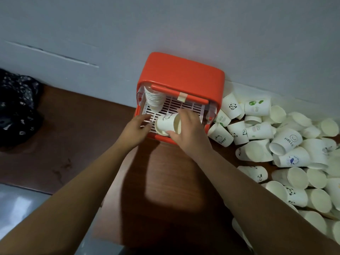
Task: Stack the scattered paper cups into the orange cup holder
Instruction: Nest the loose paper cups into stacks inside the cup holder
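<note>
The orange cup holder (182, 78) stands against the wall on a brown table, its white slatted tray (176, 105) showing at the front. A stack of white cups (154, 99) stands at the tray's back left. My right hand (189, 130) grips a white paper cup (168, 123), tilted on its side, over a short stack of cups at the tray's front edge. My left hand (137, 128) rests with straight fingers on the tray's front left. Several loose paper cups (287, 153) lie in a heap to the right.
A dark patterned bag (17, 105) lies at the far left of the brown table (82, 129). A grey wall (165, 24) runs close behind the holder. The table's near left edge drops to a pale floor (16, 205).
</note>
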A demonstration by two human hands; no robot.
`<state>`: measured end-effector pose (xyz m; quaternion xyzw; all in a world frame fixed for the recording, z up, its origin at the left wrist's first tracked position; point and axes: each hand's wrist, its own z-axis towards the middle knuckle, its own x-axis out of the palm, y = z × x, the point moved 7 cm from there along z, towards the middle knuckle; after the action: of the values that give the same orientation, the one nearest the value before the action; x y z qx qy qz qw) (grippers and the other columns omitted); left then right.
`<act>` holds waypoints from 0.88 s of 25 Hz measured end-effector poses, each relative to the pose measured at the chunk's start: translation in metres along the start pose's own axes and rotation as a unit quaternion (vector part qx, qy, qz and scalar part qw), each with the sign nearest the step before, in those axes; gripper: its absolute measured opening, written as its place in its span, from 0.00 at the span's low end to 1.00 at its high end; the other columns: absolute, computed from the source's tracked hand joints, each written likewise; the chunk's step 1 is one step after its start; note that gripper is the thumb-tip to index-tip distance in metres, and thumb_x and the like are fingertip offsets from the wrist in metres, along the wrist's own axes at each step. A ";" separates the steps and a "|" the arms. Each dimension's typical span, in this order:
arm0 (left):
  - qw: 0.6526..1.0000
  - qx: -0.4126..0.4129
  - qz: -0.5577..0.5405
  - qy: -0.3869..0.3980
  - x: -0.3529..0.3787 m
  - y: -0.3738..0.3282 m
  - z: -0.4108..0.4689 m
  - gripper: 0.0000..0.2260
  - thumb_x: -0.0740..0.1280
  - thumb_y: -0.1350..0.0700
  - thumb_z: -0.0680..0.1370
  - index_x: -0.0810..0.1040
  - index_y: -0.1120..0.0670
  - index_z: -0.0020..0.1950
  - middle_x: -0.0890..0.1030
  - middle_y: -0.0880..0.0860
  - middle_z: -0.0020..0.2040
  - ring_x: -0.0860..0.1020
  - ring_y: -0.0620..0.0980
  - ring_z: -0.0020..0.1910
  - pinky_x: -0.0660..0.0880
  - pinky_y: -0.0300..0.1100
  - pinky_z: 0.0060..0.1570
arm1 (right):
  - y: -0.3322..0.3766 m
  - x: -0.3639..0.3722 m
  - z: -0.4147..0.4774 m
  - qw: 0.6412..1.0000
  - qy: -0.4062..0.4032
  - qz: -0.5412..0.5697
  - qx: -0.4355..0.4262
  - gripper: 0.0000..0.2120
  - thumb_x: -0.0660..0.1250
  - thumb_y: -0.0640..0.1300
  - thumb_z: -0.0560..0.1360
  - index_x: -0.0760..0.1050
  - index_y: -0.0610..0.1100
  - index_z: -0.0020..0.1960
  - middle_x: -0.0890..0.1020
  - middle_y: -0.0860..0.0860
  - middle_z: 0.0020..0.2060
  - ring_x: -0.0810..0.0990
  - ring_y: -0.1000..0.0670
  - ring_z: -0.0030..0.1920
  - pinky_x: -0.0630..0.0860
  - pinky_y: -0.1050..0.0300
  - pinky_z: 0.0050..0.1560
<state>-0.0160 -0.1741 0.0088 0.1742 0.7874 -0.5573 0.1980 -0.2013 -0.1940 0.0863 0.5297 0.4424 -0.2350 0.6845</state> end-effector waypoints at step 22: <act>0.994 0.084 0.015 0.067 0.010 -0.015 0.009 0.20 0.69 0.56 0.79 0.73 0.52 0.71 0.78 0.51 0.65 0.77 0.47 0.60 0.76 0.44 0.61 | -0.029 0.074 0.006 0.973 0.135 0.109 0.153 0.44 0.76 0.50 0.70 0.56 0.45 0.78 0.72 0.46 0.69 0.72 0.45 0.68 0.71 0.47 0.65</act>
<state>-0.0312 -0.1874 0.0132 0.2390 0.7467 -0.6054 0.1374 -0.1852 -0.1983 0.0083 0.6997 0.4289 -0.1503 0.5513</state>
